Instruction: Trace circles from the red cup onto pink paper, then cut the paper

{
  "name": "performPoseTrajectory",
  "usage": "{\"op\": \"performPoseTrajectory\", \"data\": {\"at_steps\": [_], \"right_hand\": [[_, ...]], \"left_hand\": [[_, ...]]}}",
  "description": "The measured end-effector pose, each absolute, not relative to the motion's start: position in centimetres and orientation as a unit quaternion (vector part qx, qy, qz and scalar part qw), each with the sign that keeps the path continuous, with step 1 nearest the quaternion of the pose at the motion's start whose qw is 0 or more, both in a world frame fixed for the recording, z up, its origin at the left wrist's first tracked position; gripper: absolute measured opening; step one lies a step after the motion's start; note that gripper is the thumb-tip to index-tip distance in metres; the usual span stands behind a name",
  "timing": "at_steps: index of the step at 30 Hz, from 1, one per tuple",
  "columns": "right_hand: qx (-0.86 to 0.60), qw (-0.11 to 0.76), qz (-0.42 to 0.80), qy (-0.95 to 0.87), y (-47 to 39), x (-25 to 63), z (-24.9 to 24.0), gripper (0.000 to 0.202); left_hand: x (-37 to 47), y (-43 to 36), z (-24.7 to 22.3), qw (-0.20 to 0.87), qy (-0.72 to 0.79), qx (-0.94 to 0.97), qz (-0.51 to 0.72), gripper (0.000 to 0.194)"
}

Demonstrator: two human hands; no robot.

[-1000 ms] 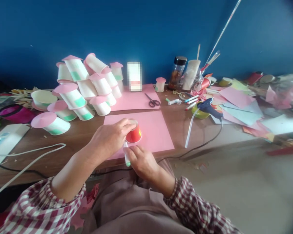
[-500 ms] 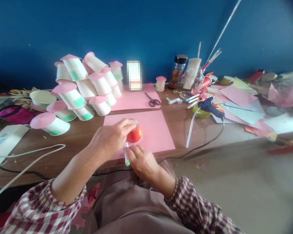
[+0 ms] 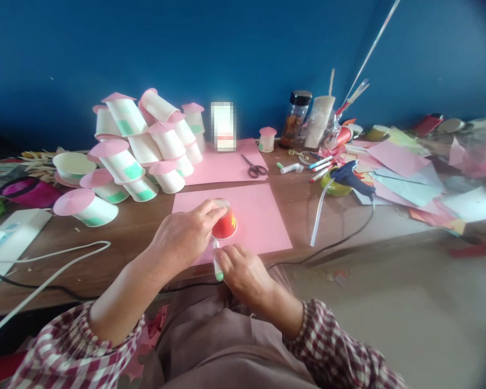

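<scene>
Holding a tapered red cup (image 3: 227, 224) upside down on smooth pink paper (image 3: 263, 216), the left hand (image 3: 184, 232), in the head view, curls its fingers over the cup's side and round base. The right hand (image 3: 245, 270) closes around a slender, green-ended white marker (image 3: 217, 262) near the cup's rim. White cups (image 3: 170, 142) with conical pink tops lie piled at left.

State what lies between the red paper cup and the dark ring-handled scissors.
From cup to scissors, the head view shows pink paper sheets and a strip of brown wooden table.
</scene>
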State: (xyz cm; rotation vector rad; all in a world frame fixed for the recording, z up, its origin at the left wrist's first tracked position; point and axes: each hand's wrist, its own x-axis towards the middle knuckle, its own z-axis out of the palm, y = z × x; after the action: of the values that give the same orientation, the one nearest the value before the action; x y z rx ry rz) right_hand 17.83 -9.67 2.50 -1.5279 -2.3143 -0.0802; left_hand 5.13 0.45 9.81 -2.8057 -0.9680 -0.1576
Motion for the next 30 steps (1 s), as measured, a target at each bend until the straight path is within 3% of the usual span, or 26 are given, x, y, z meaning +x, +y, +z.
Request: {"op": "performPoseTrajectory", "data": {"at_steps": [10, 17, 30], "right_hand": [[-0.557, 0.229, -0.03, -0.798, -11.0, 20.5, 1.9, 0.018], [-0.538, 0.365, -0.017, -0.76, -11.3, 20.2, 2.4, 0.016], [-0.52, 0.269, -0.089, -0.806, -9.0, 17.2, 1.3, 0.027]], "left_hand": [[5.1, 0.5, 9.6, 0.068, -0.327, -0.94, -0.066, 0.045], [4.9, 0.5, 9.7, 0.059, -0.326, -0.941, -0.066, 0.046], [5.0, 0.8, 10.1, 0.06, -0.318, -0.945, -0.041, 0.05]]}}
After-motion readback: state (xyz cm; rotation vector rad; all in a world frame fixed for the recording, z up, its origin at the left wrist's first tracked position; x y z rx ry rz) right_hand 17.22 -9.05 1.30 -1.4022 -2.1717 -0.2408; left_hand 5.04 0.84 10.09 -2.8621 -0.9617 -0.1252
